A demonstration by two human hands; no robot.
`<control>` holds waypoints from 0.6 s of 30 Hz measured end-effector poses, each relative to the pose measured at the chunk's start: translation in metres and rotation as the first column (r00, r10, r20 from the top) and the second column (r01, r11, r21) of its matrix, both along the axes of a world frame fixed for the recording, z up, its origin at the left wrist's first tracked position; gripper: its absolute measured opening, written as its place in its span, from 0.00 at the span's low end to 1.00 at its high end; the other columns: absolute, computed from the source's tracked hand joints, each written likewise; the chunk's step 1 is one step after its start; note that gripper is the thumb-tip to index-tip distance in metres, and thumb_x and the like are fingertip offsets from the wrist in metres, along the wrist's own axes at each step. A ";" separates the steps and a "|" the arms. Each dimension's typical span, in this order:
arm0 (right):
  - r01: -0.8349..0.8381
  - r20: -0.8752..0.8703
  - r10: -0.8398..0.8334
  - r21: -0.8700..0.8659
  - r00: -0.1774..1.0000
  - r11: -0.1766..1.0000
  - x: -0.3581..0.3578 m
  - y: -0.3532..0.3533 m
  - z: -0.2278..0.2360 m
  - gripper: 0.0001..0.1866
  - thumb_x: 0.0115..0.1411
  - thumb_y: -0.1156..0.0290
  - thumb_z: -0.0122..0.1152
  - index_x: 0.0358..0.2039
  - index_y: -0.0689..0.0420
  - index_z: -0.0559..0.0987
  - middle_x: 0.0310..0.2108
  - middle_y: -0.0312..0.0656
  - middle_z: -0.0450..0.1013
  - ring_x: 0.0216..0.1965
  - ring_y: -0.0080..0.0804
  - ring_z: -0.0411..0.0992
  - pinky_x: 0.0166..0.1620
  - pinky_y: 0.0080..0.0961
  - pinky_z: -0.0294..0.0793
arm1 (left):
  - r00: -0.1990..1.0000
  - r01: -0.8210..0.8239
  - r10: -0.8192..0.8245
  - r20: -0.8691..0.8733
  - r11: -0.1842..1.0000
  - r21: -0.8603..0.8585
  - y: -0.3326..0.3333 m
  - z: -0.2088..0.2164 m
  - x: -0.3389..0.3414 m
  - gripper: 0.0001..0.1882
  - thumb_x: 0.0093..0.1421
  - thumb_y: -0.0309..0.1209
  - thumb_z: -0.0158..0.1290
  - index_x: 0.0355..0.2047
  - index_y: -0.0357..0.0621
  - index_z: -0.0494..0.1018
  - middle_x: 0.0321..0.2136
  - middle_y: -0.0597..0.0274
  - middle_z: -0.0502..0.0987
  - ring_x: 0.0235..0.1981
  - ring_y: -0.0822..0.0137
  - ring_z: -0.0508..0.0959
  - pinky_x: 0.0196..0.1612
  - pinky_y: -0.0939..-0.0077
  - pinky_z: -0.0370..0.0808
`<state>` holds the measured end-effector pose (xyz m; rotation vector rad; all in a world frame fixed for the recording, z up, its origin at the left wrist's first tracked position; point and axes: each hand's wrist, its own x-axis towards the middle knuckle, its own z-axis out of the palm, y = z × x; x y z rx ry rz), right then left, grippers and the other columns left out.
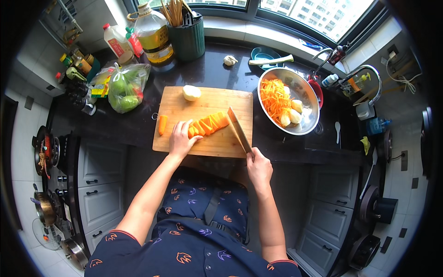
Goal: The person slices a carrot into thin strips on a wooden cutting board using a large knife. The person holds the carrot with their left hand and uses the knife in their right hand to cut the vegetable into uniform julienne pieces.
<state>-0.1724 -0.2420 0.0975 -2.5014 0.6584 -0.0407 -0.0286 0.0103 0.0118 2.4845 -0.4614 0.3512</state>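
Note:
A wooden cutting board (217, 98) lies on the dark counter in front of me. Across its middle runs a slanting row of orange carrot slices (208, 124), overlapping one another. My left hand (181, 138) grips the left end of this row, its thumb on the near side and fingers on the far side. In my right hand (260, 170) is the handle of a kitchen knife (240, 133), whose blade stands at the row's right end. A small carrot piece (163, 124) rests by the board's left edge. Near the far edge sits a peeled, pale potato (191, 93).
Right of the board, a metal bowl (313, 110) holds carrot shreds (275, 100) and peeled potatoes (295, 116). A garlic bulb (230, 60) lies behind the board. Bagged green vegetables (124, 92), an oil jug (154, 37) and a green utensil holder (187, 41) stand at the back left.

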 end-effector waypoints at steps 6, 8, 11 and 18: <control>0.003 0.001 -0.003 -0.018 1.000 1.000 0.001 -0.001 0.000 0.07 0.67 0.62 0.57 0.38 0.51 0.78 0.28 0.51 0.80 0.33 0.57 0.80 0.36 0.50 0.79 | 0.977 -0.063 0.064 -0.204 0.998 0.013 0.012 -0.003 -0.007 0.29 0.51 0.35 0.70 0.53 0.43 0.77 0.47 0.53 0.75 0.50 0.52 0.76 0.55 0.61 0.74; 0.000 0.002 0.000 -0.011 1.000 1.000 0.000 0.000 -0.001 0.07 0.67 0.62 0.57 0.38 0.51 0.78 0.28 0.51 0.80 0.33 0.57 0.80 0.36 0.50 0.79 | 0.961 -0.017 0.004 -0.277 0.999 -0.044 0.016 -0.008 -0.002 0.28 0.51 0.30 0.69 0.54 0.43 0.77 0.48 0.53 0.76 0.51 0.51 0.76 0.56 0.62 0.74; -0.009 0.016 0.009 -0.008 1.000 1.000 0.001 0.000 -0.001 0.07 0.67 0.62 0.57 0.38 0.51 0.78 0.28 0.52 0.80 0.32 0.57 0.80 0.36 0.50 0.79 | 0.963 0.051 -0.086 -0.256 0.989 -0.139 0.014 -0.010 0.006 0.28 0.51 0.23 0.68 0.54 0.43 0.77 0.49 0.53 0.76 0.52 0.51 0.76 0.57 0.61 0.74; 0.003 0.020 -0.003 -0.007 1.000 1.000 0.000 0.000 -0.001 0.07 0.66 0.62 0.57 0.37 0.51 0.78 0.27 0.52 0.79 0.32 0.57 0.80 0.35 0.50 0.79 | 0.983 0.098 -0.106 -0.152 0.993 -0.060 0.005 0.000 0.003 0.27 0.50 0.21 0.67 0.53 0.47 0.78 0.45 0.54 0.78 0.49 0.52 0.78 0.54 0.63 0.76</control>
